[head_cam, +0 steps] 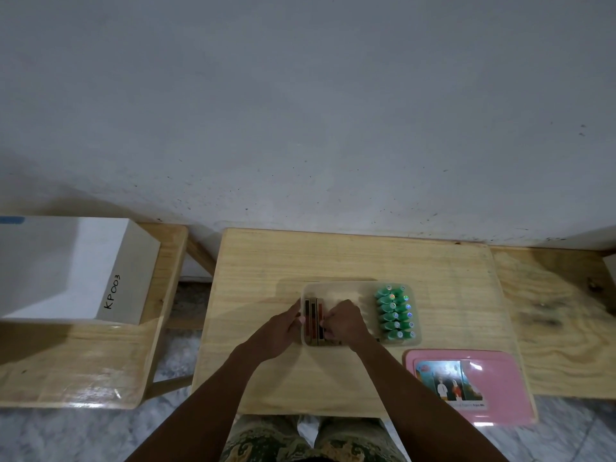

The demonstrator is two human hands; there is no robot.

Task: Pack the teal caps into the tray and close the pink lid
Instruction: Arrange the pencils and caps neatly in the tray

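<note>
A translucent tray (336,288) lies in the middle of the wooden table (266,261). Its right end holds two rows of teal caps (395,311) packed side by side. At its left end stand a few dark red and brown flat packs (313,315). My left hand (283,331) grips the tray's left edge beside these packs. My right hand (343,323) rests in the tray with its fingertips pinched on the rightmost pack. The pink lid (493,361) lies flat at the table's front right corner, picture side up, apart from the tray.
A white box (66,271) marked KP003 sits on a wooden stool at the left. Another wooden surface (560,311) adjoins the table on the right. A grey wall (300,111) runs directly behind the table. My knees show below the front edge.
</note>
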